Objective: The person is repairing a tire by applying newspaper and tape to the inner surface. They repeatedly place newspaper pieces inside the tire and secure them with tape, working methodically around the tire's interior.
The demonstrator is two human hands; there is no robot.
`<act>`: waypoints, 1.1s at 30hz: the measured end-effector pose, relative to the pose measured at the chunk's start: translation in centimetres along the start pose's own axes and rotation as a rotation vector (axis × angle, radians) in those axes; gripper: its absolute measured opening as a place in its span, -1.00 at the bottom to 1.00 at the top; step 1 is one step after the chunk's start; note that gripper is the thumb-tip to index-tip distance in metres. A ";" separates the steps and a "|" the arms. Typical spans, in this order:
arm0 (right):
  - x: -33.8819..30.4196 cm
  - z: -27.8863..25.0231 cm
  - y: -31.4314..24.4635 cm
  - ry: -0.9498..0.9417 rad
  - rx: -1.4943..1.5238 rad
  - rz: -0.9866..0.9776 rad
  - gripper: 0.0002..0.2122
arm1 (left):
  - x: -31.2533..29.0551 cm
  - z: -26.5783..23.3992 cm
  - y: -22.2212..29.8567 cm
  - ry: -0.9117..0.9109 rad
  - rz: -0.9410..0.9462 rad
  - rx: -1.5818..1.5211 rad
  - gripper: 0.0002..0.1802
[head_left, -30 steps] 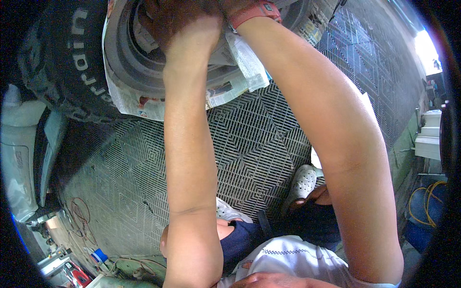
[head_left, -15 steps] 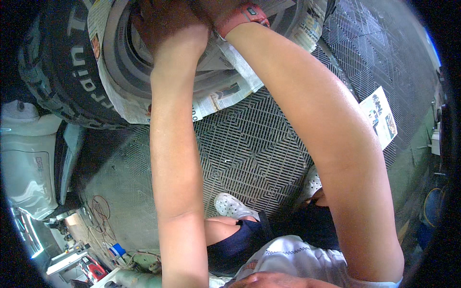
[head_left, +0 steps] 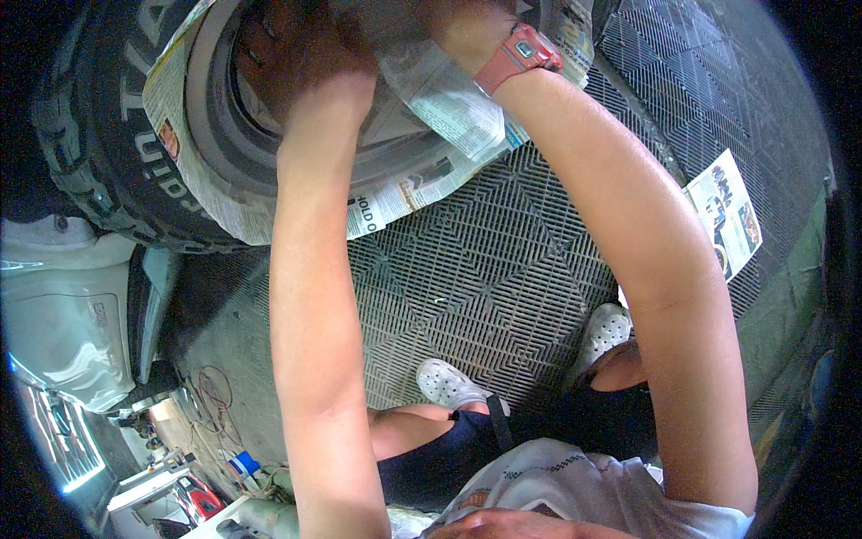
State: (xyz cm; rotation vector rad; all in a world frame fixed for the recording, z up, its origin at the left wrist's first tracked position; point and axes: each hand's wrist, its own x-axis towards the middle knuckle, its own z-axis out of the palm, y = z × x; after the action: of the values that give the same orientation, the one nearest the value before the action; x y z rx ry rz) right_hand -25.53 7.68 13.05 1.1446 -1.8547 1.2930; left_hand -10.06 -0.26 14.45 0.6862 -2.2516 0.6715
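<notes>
A person's bare hands reach over a wheel (head_left: 220, 148) at the upper left, its rim ringed by newspaper (head_left: 422, 187) that overlaps the thick black tyre (head_left: 112, 180). The left hand (head_left: 310, 58) is over the wheel's middle, fingers in shadow. The right hand (head_left: 462, 36), with a red watch (head_left: 521, 56) at the wrist, is near it, beside a creased paper sheet (head_left: 453, 117). Both are too dark and blurred to tell whether they touch or grip anything.

The paper looks easily disturbed: a forearm brushing its edge could tear it or pull it out of place, baring the tyre. The creased sheet might slip into the wheel if nothing holds it.

Underneath is a grey slatted floor mat (head_left: 467, 287); a printed sheet (head_left: 736, 225) lies on it, beyond the right forearm. White holed shoes (head_left: 446, 384) stand below. At left is a glossy pale vehicle panel (head_left: 67, 332); lower left, a reddish cord (head_left: 215, 404) lies coiled near workshop clutter.
</notes>
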 end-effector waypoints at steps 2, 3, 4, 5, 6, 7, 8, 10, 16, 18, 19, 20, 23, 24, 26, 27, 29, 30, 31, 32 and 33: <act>-0.1 -0.3 1.2 0.016 -0.007 -0.017 -0.88 | 0.6 -1.6 2.4 -0.065 -0.105 0.115 -0.36; 0.0 -0.5 1.0 0.030 0.009 -0.017 -0.87 | 0.6 -1.0 1.6 -0.035 -0.024 0.058 -0.34; -0.1 -0.5 0.9 0.067 0.039 -0.040 -0.85 | 0.5 -0.1 0.2 -0.008 0.056 0.001 -0.32; -0.1 -0.4 0.8 0.082 0.082 -0.043 -0.83 | 0.1 0.9 -1.0 0.018 0.136 -0.056 -0.30; -0.3 -0.2 1.4 0.095 0.112 -0.049 -0.80 | 0.2 1.0 -0.6 0.015 0.121 -0.007 -0.29; -0.4 0.0 1.9 0.108 0.142 -0.056 -0.78 | 0.2 1.0 -0.1 0.012 0.105 0.042 -0.29; -0.5 0.3 2.4 0.116 0.120 -0.068 -0.76 | 0.3 1.1 0.2 0.009 0.089 0.091 -0.29; -0.8 0.8 2.7 0.130 0.086 -0.090 -0.72 | 0.2 1.5 0.0 0.001 0.096 0.103 -0.29; -0.3 1.7 2.4 0.033 0.153 0.053 -0.69 | 0.8 1.5 0.5 0.051 0.137 0.134 -0.33; -0.2 1.1 1.9 -0.041 0.139 0.101 -0.69 | 0.8 1.4 0.7 0.045 0.143 0.132 -0.34; -0.1 0.7 1.4 -0.079 0.133 0.126 -0.69 | 0.9 1.3 0.7 0.041 0.148 0.133 -0.34; 0.1 0.8 1.2 -0.111 0.120 0.144 -0.70 | 0.9 1.2 0.8 0.037 0.151 0.133 -0.35; 0.6 1.4 1.7 -0.146 0.075 0.180 -0.72 | 1.4 1.1 1.7 0.029 0.163 0.113 -0.36; 0.6 1.7 1.7 -0.118 0.074 0.185 -0.73 | 1.6 1.1 1.9 0.025 0.169 0.112 -0.36; 0.6 2.1 2.0 -0.103 0.089 0.212 -0.74 | 1.8 0.9 2.3 0.019 0.175 0.108 -0.37; 0.6 1.9 1.8 -0.117 0.108 0.237 -0.74 | 1.9 0.9 2.5 0.014 0.178 0.106 -0.37; 0.7 1.7 1.3 -0.133 0.115 0.285 -0.75 | 2.0 0.8 2.5 0.001 0.183 0.104 -0.38; 0.7 1.8 1.2 -0.135 0.116 0.291 -0.75 | 2.2 0.7 2.5 -0.002 0.189 0.106 -0.38; 0.7 1.7 1.2 -0.133 0.119 0.299 -0.74 | 2.3 0.6 2.5 -0.008 0.193 0.106 -0.39; 0.6 1.7 1.1 -0.129 0.127 0.304 -0.74 | 2.4 0.5 2.5 -0.012 0.198 0.107 -0.39; 0.6 1.7 1.1 -0.126 0.128 0.306 -0.74 | 2.5 0.5 2.6 -0.015 0.202 0.106 -0.40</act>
State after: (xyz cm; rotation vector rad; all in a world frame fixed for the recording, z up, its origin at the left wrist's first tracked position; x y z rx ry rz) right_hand -26.81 6.06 12.48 1.0565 -2.1296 1.5590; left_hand -13.48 0.60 15.30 0.5191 -2.3327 0.8913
